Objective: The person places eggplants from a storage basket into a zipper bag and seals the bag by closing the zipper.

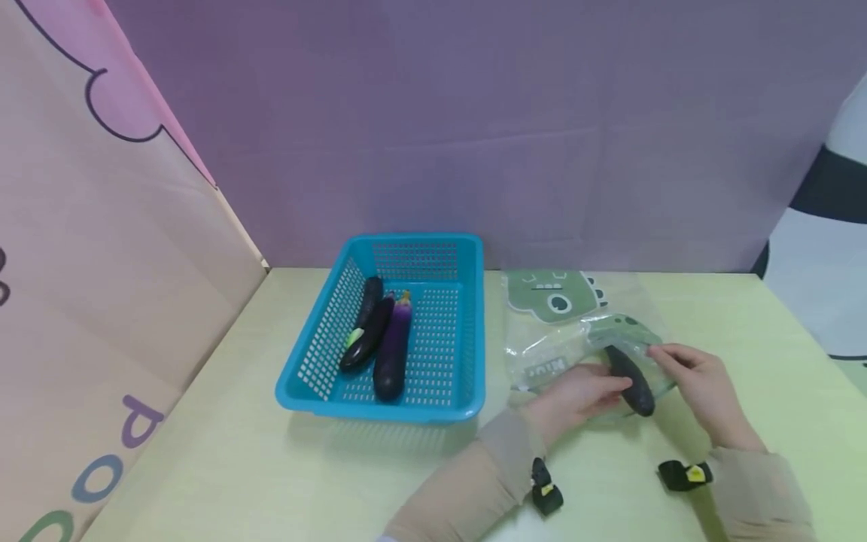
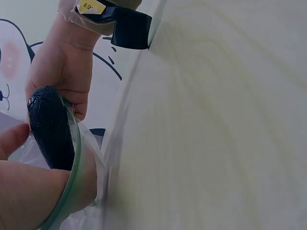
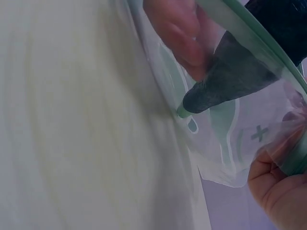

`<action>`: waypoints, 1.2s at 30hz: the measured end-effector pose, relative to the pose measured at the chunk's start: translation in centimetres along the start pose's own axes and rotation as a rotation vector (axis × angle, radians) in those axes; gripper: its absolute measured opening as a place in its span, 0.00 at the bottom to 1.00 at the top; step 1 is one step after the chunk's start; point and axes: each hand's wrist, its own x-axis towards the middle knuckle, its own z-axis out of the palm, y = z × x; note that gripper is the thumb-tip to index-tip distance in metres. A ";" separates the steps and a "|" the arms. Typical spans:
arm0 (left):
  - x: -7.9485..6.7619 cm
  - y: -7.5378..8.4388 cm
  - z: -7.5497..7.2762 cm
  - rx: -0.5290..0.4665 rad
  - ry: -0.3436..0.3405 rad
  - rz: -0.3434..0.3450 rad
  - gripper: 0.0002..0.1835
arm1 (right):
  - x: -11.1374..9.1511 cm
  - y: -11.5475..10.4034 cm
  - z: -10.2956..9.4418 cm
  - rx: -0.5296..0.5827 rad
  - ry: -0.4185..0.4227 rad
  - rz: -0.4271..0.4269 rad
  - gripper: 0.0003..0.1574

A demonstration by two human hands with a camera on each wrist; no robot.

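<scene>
With our left grip (image 1: 579,393) we clasp a dark, elongated eggplant (image 1: 633,385), partly inside a clear, green-printed plastic bag (image 1: 552,345); our right grip (image 1: 701,384) pinches the bag's rim (apparently keeping the mouth spread).

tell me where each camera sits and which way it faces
Head: on the person's head, facing forward and down at the blue basket, clear bag and held eggplant; left grip, right grip and both sleeves show.
Left wrist: on that wrist, facing the bag's mouth; left grip lower left, right grip above it.
Right wrist: on that wrist, facing the bag; right grip lower right, left grip's fingers near the top.
Both wrist views share the bag, eggplant and both grips.
</scene>
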 end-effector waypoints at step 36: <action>-0.8 0.5 -0.2 0.736 0.007 0.025 0.21 | 0.0 0.2 0.3 0.014 0.006 -0.043 0.25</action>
